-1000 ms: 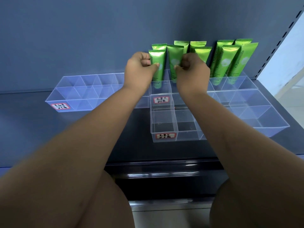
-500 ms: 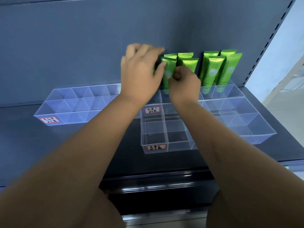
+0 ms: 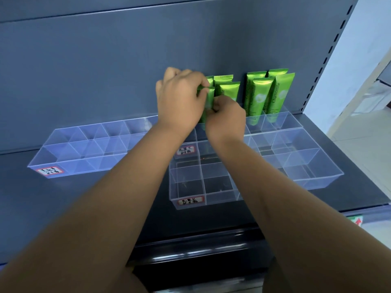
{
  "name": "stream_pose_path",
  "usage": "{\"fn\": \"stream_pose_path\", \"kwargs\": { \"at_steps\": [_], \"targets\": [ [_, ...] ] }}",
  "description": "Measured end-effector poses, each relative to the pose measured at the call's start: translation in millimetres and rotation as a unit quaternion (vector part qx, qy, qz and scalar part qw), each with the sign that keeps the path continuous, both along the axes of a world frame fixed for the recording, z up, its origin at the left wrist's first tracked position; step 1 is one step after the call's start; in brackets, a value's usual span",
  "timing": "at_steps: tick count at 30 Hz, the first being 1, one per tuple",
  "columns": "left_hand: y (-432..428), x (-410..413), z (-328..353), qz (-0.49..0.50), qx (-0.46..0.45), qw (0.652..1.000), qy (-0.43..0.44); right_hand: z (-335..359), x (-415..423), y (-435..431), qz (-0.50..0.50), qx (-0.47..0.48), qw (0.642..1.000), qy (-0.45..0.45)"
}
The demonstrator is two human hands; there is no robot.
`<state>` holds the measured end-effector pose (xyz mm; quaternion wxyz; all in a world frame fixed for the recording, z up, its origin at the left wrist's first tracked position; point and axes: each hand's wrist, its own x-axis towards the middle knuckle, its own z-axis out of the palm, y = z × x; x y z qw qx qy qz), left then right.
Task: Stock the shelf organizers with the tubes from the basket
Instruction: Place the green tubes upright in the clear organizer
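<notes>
Leftmost, a clear plastic organizer [image 3: 88,144] sits on the dark shelf [image 3: 19,197]. It is split into small compartments, with a red-bordered handwritten label [image 3: 49,171] on its front wall.

The left hand [image 3: 179,102] is up at the rear row, near the grey back panel [image 3: 105,70]. Its fingers [image 3: 201,82] are curled and clamped on the flat crimped top of a green tube [image 3: 209,98].

The tube is glossy metallic green and upright, with its lower end down among the rear clear compartments. The hands hide which compartment.

The right hand [image 3: 227,121] is just beside the left. Its fingers [image 3: 219,103] are curled in, pinching the same tube lower on its body.

Behind the held tube, more green tubes [image 3: 229,89] stand upright. Further right, four tubes marked "Chamomile" [image 3: 259,96], each with a pale flower print, stand cap-down in rear compartments.

A larger clear organizer [image 3: 306,166] lies in front of them, toward the shelf's right end.
</notes>
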<state>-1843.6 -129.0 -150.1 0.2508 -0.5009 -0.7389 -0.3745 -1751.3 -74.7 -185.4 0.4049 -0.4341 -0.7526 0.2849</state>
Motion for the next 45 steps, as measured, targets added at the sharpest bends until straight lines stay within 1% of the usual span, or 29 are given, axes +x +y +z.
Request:
{"fn": "stream_pose_path", "kwargs": {
  "at_steps": [5,10,14,22,34,41,45],
  "targets": [
    [0,-1,0,0.012,-0.017,1.0,-0.006,6,3,-6,0.001,0.0,1.0,-0.001],
    [-2,-9,0,0.012,-0.022,0.999,0.033,11,6,-14,0.004,-0.004,1.0,0.002],
    [-1,-12,2,0.007,-0.034,0.999,0.04,11,6,-18,0.006,-0.008,1.0,-0.006],
    [3,-12,3,-0.014,-0.026,1.0,0.012,12,4,-20,0.012,-0.025,1.0,0.005],
    [11,-11,2,-0.027,-0.03,0.999,0.032,18,8,-17,0.009,-0.052,0.999,-0.014],
    [9,-13,2,-0.025,-0.031,0.999,-0.008,15,6,-19,0.004,-0.054,0.999,-0.003],
    [9,-10,3,-0.023,-0.042,0.999,-0.001,16,9,-21,0.001,-0.066,0.998,-0.003]
  ]
}}
